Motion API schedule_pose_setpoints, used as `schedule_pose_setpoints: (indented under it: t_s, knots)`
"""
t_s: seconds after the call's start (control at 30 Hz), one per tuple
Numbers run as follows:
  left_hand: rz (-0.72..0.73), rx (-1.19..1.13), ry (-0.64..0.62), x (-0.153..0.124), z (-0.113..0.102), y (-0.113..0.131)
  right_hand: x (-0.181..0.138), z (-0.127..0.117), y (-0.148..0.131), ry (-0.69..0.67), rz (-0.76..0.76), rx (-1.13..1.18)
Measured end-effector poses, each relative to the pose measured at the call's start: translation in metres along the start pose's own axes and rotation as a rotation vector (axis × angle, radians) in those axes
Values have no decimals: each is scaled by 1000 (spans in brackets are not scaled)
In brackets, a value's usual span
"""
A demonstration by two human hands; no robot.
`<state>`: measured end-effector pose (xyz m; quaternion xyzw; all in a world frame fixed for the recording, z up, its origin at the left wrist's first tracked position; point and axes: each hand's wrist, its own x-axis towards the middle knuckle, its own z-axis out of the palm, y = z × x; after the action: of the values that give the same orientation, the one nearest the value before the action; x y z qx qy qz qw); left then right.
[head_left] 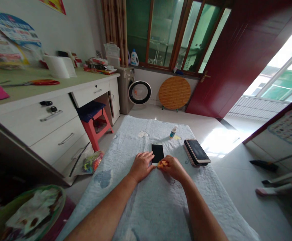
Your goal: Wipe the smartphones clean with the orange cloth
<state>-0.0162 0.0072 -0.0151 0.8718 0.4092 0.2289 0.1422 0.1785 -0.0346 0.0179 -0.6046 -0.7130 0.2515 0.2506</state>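
Pinning the near left corner of the slim white-framed, black-screened phone (158, 152) with the left hand (142, 165), fingers flat and together. Pinching a small orange-yellow cloth wad (163, 164) in the right hand (174, 167), fingers curled tight, touching the phone's near edge. Under the phone, a pale blue quilted cover (146, 207); just right, a stack of gold-rimmed phones (197, 151); beyond, a small blue-capped bottle (173, 132). Probably risking a skid over the soft cover should the pin slacken, or a knock to the stack from a wide stroke.

The curled right hand (174, 167) hides most of a small orange object (163, 164), the left hand (141, 165) covers the near corner of the white phone (158, 152), and the label on the small bottle (172, 132) is too small to read.
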Motion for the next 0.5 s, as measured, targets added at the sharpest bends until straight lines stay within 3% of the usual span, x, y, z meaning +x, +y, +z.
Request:
schedule_pose_setpoints:
  t_s: [0.43,0.5]
  knots:
    - [-3,-21,14,-1,-1,0,11,15,24,498,31,-21]
    - [-16,-33,47,-1,0,0,10,12,22,495,40,-7]
